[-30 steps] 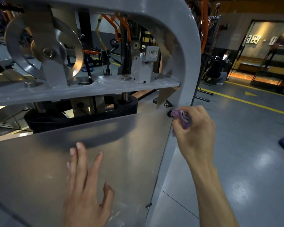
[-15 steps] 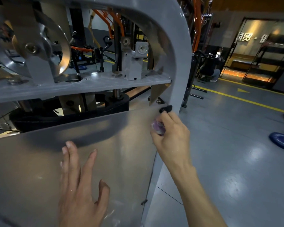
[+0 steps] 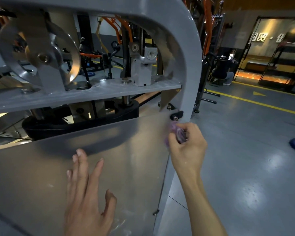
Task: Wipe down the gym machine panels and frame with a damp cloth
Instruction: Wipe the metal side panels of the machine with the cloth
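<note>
Left hand [image 3: 85, 198], fingers straight and spread, flat on translucent grey plastic panel [image 3: 41, 176], likely steadying it; right hand [image 3: 186, 147] at 2 o'clock, fingers clamped on crumpled purple cloth [image 3: 174, 132], rubs panel's top corner by grey metal frame [image 3: 191, 65].

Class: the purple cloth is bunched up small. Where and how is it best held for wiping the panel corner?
Grip the purple cloth from its outer side, as the right hand does: curled fingers pinch the wad, its free face turned to the panel edge.
</note>
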`<move>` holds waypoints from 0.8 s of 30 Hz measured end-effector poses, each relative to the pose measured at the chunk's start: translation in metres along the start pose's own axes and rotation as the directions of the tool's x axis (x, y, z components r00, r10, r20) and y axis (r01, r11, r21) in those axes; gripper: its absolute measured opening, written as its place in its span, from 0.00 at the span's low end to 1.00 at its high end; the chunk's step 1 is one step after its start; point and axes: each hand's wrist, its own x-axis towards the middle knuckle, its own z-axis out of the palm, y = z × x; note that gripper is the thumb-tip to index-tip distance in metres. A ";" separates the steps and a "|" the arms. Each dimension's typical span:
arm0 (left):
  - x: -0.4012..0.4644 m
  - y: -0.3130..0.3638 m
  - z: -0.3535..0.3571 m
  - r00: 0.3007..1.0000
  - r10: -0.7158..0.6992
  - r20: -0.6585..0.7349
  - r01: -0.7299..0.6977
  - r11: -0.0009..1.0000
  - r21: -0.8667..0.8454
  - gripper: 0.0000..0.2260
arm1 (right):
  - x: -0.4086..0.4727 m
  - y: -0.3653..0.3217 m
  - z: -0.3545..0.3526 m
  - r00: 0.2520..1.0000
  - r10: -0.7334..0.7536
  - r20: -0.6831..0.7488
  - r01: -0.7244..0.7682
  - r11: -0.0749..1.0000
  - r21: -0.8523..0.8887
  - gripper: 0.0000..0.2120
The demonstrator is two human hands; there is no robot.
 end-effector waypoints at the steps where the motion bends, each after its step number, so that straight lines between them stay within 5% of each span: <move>1: -0.001 -0.001 0.000 1.000 0.005 0.000 -0.005 1.000 0.002 0.32 | 0.002 -0.001 -0.003 0.998 0.034 -0.043 -0.033 0.999 0.023 0.12; 4: -0.001 -0.001 0.000 1.000 0.012 -0.006 -0.012 1.000 -0.005 0.32 | 0.018 -0.009 -0.012 0.986 0.018 -0.164 -0.001 0.995 0.103 0.07; 12: 0.000 -0.004 0.001 1.000 0.027 0.004 -0.027 1.000 -0.007 0.32 | 0.018 0.006 -0.013 0.996 0.039 -0.076 -0.036 0.999 0.037 0.07; 24: 0.000 -0.002 -0.003 1.000 0.005 0.023 -0.004 0.999 -0.046 0.32 | 0.049 -0.008 -0.017 0.972 -0.223 0.078 0.235 0.950 -0.205 0.03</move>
